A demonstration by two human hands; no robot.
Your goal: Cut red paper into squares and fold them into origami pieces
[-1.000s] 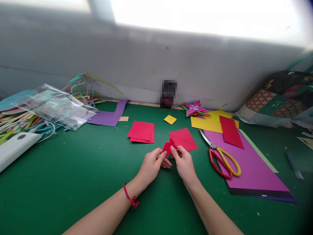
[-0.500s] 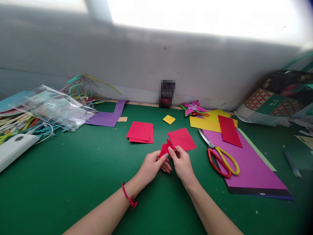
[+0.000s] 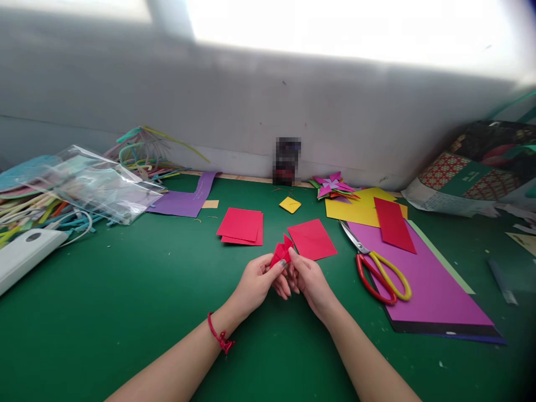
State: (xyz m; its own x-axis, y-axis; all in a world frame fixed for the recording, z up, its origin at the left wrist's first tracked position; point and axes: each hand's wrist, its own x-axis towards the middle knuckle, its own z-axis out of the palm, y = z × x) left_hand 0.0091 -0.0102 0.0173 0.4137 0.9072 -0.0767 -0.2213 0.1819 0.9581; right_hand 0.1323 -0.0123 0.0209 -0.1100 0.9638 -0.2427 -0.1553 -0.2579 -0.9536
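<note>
A small piece of folded red paper with pointed flaps is pinched between both hands above the green table. My left hand grips its lower left side, thumb on top and the other fingers beneath. From the right, my right hand presses the paper's edge between thumb and fingers. Just beyond the hands, a single red paper square lies flat to the right. A small stack of red squares rests to the left. Farther back sits a little folded yellow paper.
Scissors with red and yellow handles lie on purple sheets at the right. Folded paper stars sit at the back beside yellow paper. A clear plastic bag and a white power bank are at the left.
My right hand's fingers have shifted on the folded red paper, its fingertips now curling lower beside the left hand's. The paper has turned slightly, one point standing more upright.
</note>
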